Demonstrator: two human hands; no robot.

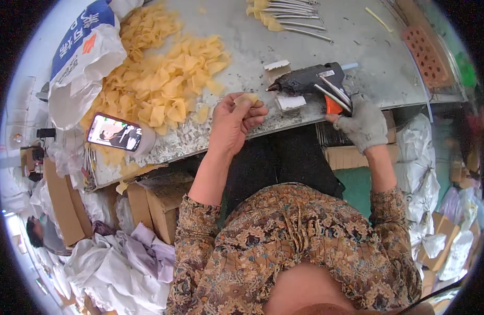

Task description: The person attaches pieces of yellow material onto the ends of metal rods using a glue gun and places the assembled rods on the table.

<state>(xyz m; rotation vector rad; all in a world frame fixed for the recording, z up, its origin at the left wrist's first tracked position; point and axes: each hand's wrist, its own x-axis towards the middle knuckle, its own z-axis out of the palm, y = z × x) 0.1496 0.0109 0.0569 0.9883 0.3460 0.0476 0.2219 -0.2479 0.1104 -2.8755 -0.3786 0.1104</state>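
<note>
My left hand (pixel 237 118) is bare and closed, with a thin pale-yellow petal-shaped piece (pixel 248 98) pinched at its fingertips above the table's near edge. My right hand (pixel 364 126), in a grey glove with a bare thumb tip, closes round the lower ends of a few thin silver stems (pixel 334 93). Those stems cross in front of a black hot glue gun (pixel 305 80). The gun's orange trigger (pixel 333 106) shows beside my right thumb; whether that hand also grips the handle is hidden. Its nozzle faces left, between two white blocks (pixel 291 102).
A large heap of yellow pieces (pixel 168 79) covers the table's left side, beside a white-and-blue sack (pixel 87 63). A propped phone (pixel 115 132) stands nearer. Finished-looking stems with yellow ends (pixel 300 16) lie at the back. An orange perforated block (pixel 428 55) sits far right. Cardboard boxes (pixel 158 205) stand below.
</note>
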